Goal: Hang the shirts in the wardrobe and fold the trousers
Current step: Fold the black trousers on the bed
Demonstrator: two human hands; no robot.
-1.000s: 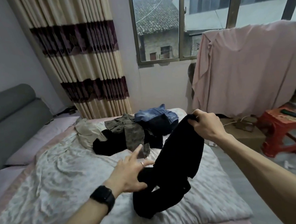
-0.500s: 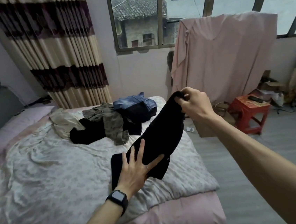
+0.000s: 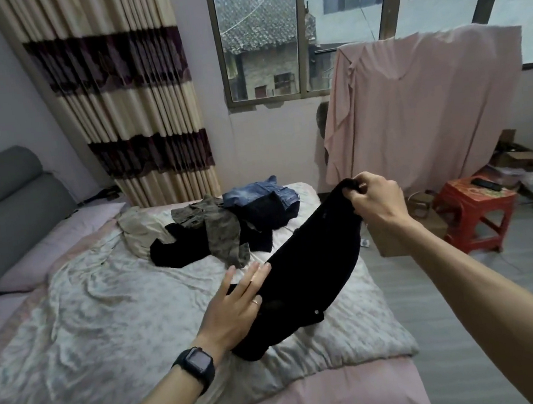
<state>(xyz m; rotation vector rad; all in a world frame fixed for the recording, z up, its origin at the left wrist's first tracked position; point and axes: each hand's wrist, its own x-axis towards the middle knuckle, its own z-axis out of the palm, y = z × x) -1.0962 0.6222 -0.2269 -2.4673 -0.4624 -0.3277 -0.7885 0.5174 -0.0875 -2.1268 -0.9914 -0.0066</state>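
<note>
The person is mid-fold on a black garment (image 3: 311, 269). It's probably trousers, though honestly it's so dark that no seams or legs can be made out. The right hand (image 3: 378, 201) has its fingers curled tight around one end, pinching it and holding it up over the right side of the bed. The left hand (image 3: 233, 307) lies flat with straight fingers against the lower part, gripping nothing, just pressing. From there the fabric slopes down to its far end, which rests on the quilt (image 3: 106, 317).

To do this bit well, the raised end should probably stay lightly taut while it comes down, so the flat palm can sweep wrinkles outward instead of trapping them. Lining up the edges before creasing would help. It's also worth laying it on the near part of the quilt, clear of the pile (image 3: 222, 236) and the jeans (image 3: 258, 196) behind, so nothing gets dragged in.
</note>
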